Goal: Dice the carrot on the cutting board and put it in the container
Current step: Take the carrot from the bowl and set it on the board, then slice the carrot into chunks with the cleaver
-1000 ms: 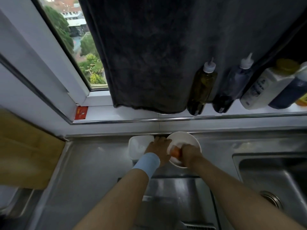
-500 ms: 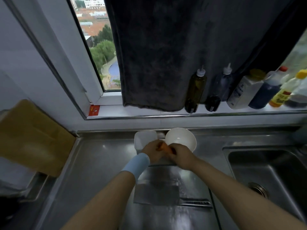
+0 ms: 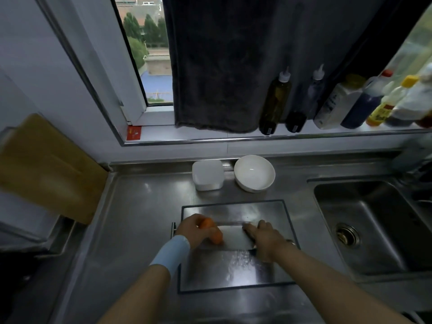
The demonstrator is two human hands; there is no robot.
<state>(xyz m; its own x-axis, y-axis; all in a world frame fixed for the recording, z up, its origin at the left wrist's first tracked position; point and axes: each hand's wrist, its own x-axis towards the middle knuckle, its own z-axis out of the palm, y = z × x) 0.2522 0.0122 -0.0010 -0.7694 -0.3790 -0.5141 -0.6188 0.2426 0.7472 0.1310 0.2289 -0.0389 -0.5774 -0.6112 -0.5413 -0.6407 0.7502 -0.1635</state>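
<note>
Where the steel cutting board (image 3: 233, 270) lies on the counter, we find the carrot (image 3: 207, 223) at its left part. It rests under the left hand (image 3: 194, 232), whose fingers curl over it and hold it down. Orange shows on both sides of those fingers. A pale blue wristband (image 3: 171, 253) sits on that wrist.

The right hand (image 3: 266, 239) grips the cleaver (image 3: 233, 237) at its handle end, with the forefinger laid along the top of the blade. The handle itself is hidden under the hand. The blade's left end reaches the carrot; we cannot tell whether it has entered it.

We note the white square container (image 3: 207, 175) at the back of the counter, beyond the board and well apart from the carrot. A white bowl (image 3: 254, 173) stands just beside the container on its right. The sink (image 3: 374, 230) lies right of the board.
</note>
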